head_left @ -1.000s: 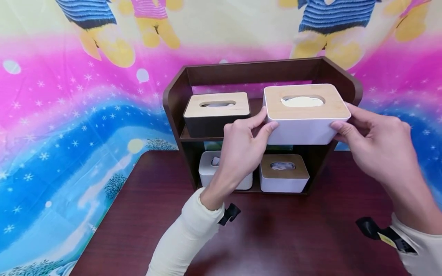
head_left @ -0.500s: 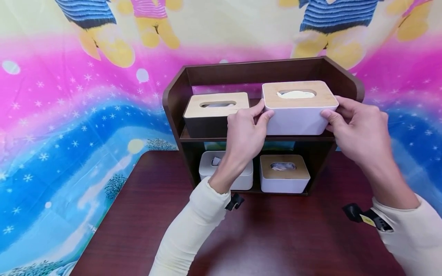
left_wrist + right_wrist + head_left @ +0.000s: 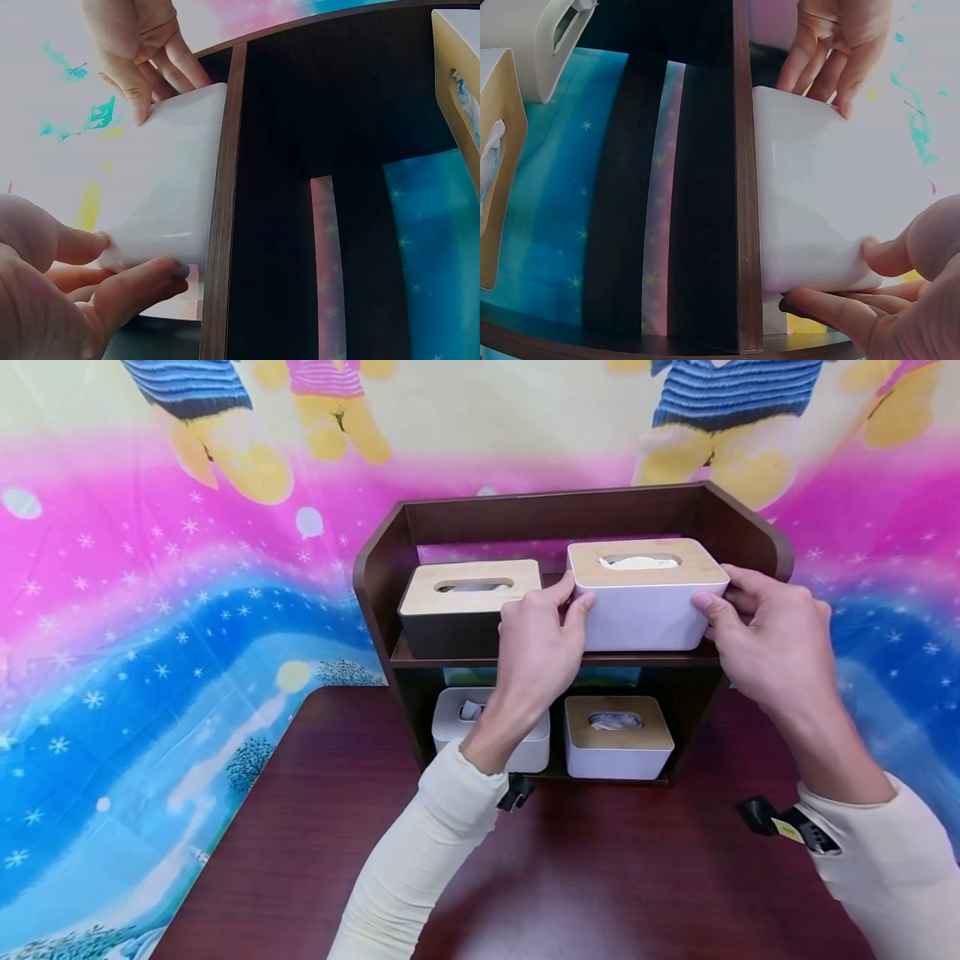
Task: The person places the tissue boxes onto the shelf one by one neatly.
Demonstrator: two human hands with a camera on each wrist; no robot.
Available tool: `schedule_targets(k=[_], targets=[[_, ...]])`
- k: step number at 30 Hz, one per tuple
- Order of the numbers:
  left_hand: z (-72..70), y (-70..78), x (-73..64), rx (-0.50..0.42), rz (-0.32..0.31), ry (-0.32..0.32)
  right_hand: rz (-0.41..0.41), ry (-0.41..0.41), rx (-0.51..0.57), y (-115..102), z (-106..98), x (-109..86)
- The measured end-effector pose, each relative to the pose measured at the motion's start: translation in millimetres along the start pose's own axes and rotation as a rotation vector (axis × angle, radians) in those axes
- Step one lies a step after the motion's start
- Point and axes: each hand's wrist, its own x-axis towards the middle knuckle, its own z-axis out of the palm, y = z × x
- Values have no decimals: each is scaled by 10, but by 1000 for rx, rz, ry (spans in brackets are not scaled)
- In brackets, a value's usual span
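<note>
A white tissue box (image 3: 648, 618) with a light wooden lid sits on the right part of the upper shelf (image 3: 660, 658). My left hand (image 3: 542, 639) grips its left end between thumb and fingers. At its right end, my right hand (image 3: 776, 631) holds it the same way, thumb on the front corner. Both wrist views show the white box (image 3: 172, 180) against the shelf board, a hand at each end. To its left stands a black tissue box (image 3: 457, 635) with a wooden lid, partly hidden by my left hand.
On the lower shelf are an all-white tissue box (image 3: 528, 756), partly covered by my left forearm, and a white one with a brown lid (image 3: 618, 762). The dark brown rack (image 3: 382, 602) stands on a reddish-brown table (image 3: 315, 827), before a patterned backdrop (image 3: 187, 635).
Both hands have carried the white wooden-lidded tissue box back and slightly left, from in front of the rack onto the upper shelf. In the last half second it has shifted only slightly.
</note>
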Motion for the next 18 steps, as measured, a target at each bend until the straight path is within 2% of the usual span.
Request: schedule_targets(k=[3, 7, 11, 13, 18], targets=[[0, 4, -10, 1, 7, -13, 4, -12, -7, 2, 2, 1], [-23, 13, -30, 9, 22, -60, 21, -94, 3, -5, -24, -12], [-68, 38, -57, 44, 28, -117, -2, -165, 18, -6, -43, -56], [-96, 50, -89, 55, 40, -136, -22, -172, 24, 4, -45, -93], [-200, 48, -243, 48, 128, -133, -46, -152, 34, 62, -90, -270]])
